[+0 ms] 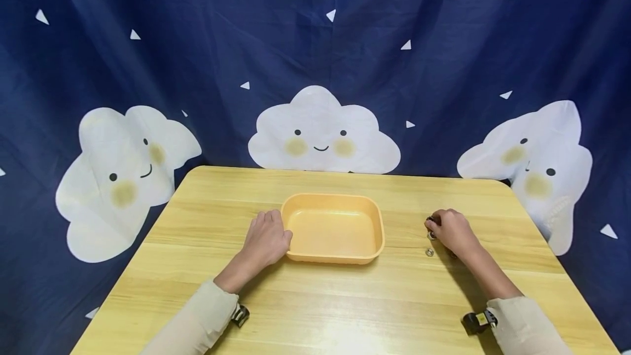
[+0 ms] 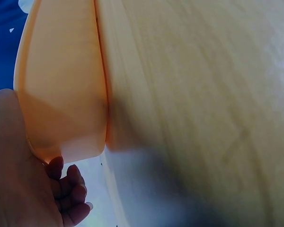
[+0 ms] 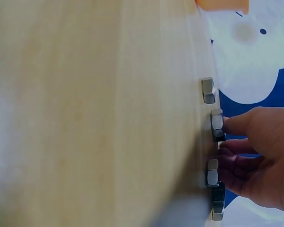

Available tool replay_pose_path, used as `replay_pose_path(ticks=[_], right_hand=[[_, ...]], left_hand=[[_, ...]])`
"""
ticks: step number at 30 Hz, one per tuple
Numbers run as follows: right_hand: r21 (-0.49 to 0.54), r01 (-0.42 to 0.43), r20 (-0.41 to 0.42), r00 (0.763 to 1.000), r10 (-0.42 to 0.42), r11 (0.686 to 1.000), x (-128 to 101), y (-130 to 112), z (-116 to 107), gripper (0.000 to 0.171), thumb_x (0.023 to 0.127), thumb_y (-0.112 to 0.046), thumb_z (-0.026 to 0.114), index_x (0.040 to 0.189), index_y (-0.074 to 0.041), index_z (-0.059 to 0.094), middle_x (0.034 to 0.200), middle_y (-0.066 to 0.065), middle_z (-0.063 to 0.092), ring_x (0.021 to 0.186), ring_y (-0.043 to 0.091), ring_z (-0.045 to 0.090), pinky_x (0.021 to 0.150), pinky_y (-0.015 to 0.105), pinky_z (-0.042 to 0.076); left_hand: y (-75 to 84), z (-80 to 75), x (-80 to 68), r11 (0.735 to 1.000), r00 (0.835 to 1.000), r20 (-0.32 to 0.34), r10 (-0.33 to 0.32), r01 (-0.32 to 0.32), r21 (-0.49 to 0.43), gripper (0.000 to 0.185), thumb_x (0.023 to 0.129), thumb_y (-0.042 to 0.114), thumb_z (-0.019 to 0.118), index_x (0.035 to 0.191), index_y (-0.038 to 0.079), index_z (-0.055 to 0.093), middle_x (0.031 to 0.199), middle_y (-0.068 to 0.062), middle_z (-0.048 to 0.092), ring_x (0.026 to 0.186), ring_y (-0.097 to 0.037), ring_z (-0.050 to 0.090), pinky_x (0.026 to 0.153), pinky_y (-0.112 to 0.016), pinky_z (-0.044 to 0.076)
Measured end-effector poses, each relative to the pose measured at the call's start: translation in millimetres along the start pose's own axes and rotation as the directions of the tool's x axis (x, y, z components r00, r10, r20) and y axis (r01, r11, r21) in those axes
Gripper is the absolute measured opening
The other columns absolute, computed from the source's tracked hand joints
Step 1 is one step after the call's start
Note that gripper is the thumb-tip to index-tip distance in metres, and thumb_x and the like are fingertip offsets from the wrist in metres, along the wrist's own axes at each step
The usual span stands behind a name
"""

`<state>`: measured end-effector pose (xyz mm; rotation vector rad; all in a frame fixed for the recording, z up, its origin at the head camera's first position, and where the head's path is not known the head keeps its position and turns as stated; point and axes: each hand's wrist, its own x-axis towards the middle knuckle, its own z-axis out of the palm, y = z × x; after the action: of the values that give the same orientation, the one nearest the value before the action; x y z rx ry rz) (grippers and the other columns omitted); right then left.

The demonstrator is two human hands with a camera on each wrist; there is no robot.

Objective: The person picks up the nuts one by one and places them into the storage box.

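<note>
L hand (image 1: 266, 237) curled round L rim of orange tray (image 1: 335, 259), gripping it; tray sits flat approx mid table (image 1: 315, 305). R hand (image 1: 453, 230) nearly closed, thumb + fingertips pinching metal nut (image 3: 217, 124) to R of tray, other nuts (image 1: 430, 252) close by w/ it on table

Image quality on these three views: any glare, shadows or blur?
Head: bright glare on the table's near part, a small glint inside the tray. Left wrist: broad dark shadow lower centre, wood grain soft. Right wrist: shadow beside the metal nuts, table surface blurry toward the left.
</note>
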<state>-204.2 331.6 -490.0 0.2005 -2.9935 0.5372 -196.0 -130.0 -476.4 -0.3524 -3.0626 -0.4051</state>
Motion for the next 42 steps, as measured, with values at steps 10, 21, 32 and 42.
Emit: replay_pose_path(ticks=[10,21,32,42], right_hand=[[0.071,-0.056,0.013,0.998,0.055,0.996,2,3,-5,0.023,0.095,-0.017,0.071,0.105,0.004,0.076,0.098,0.022,0.077,0.097,0.047,0.07,0.083,0.057,0.055],[0.067,-0.044,0.065,0.997,0.04,0.997,8,3,-5,0.021,0.097,-0.013,0.069,0.105,0.006,0.075,0.098,0.021,0.077,0.095,0.045,0.07,0.08,0.054,0.057],[0.028,-0.022,0.086,0.996,0.019,0.999,12,1,-8,0.019,0.098,-0.011,0.066,0.083,0.0,0.07,0.072,0.008,0.066,0.062,0.019,0.05,0.06,0.033,0.041],[0.022,0.005,0.092,0.996,-0.007,1.0,15,0,-18,0.018,0.096,-0.013,0.068,0.091,0.002,0.078,0.089,0.02,0.076,0.072,0.028,0.068,0.063,0.039,0.05]], left_hand=[[0.7,0.2,0.1,1.0,1.0,-0.008,0.01,-0.01,0.0,0.022,0.092,0.025,0.05,0.087,0.004,0.046,0.08,-0.008,0.044,0.074,-0.027,0.038,0.07,-0.033,0.03],[-0.6,-0.6,-1.3,1.0,1.0,-0.021,0.006,-0.006,0.006,0.021,0.093,0.023,0.05,0.086,0.004,0.046,0.079,-0.008,0.043,0.073,-0.027,0.037,0.069,-0.033,0.029],[2.8,-3.6,-2.8,1.0,1.0,-0.002,-0.003,0.004,0.025,0.022,0.094,0.024,0.048,0.088,0.003,0.046,0.081,-0.009,0.044,0.076,-0.027,0.038,0.071,-0.034,0.031],[2.9,-2.9,-2.4,1.0,1.0,0.001,-0.006,0.006,0.025,0.022,0.093,0.024,0.048,0.089,0.003,0.047,0.081,-0.009,0.044,0.076,-0.027,0.038,0.071,-0.034,0.031]])
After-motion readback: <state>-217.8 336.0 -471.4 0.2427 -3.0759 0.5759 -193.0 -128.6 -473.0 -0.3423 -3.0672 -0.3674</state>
